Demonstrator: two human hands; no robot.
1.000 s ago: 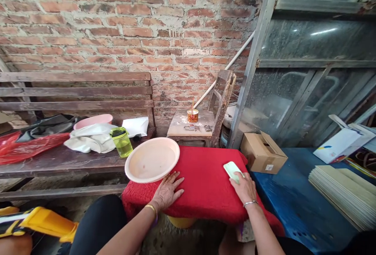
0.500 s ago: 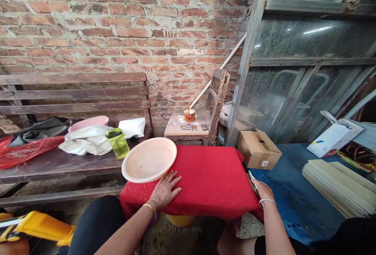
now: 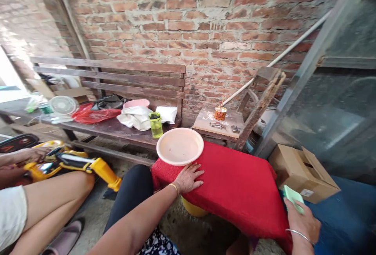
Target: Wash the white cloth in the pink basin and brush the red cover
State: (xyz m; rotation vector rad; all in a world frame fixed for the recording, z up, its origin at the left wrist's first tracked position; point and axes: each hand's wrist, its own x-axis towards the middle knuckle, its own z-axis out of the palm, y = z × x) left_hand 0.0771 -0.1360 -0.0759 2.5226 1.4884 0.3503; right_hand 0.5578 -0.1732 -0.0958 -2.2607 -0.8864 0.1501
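My left hand [image 3: 188,178] lies flat on the red cloth [image 3: 235,184] with its fingers spread, right by the near rim of a pale pink basin [image 3: 180,163]. The basin stands on the cloth's far left corner and looks empty apart from a small dark speck. At the cloth's right edge, my right hand [image 3: 305,220] is closed around a pale green rectangular object [image 3: 293,197], held slightly raised. Its underside is hidden, so I cannot tell its exact kind. The cloth drapes over a low table, with part of a yellow container [image 3: 194,208] showing beneath.
A green bottle [image 3: 156,125], white cloth [image 3: 133,117], red plastic bag [image 3: 95,113] and small fan [image 3: 63,105] sit on a wooden bench. A chair [image 3: 202,120] holds a tin with sticks. At right stands a cardboard box [image 3: 302,172]. Another person sits left with a yellow-black toy [image 3: 104,172].
The view has swung left, bringing the other person and more bench into sight. My right hand has turned and lifted the green object, showing its flat face. My left hand stays by the basin.
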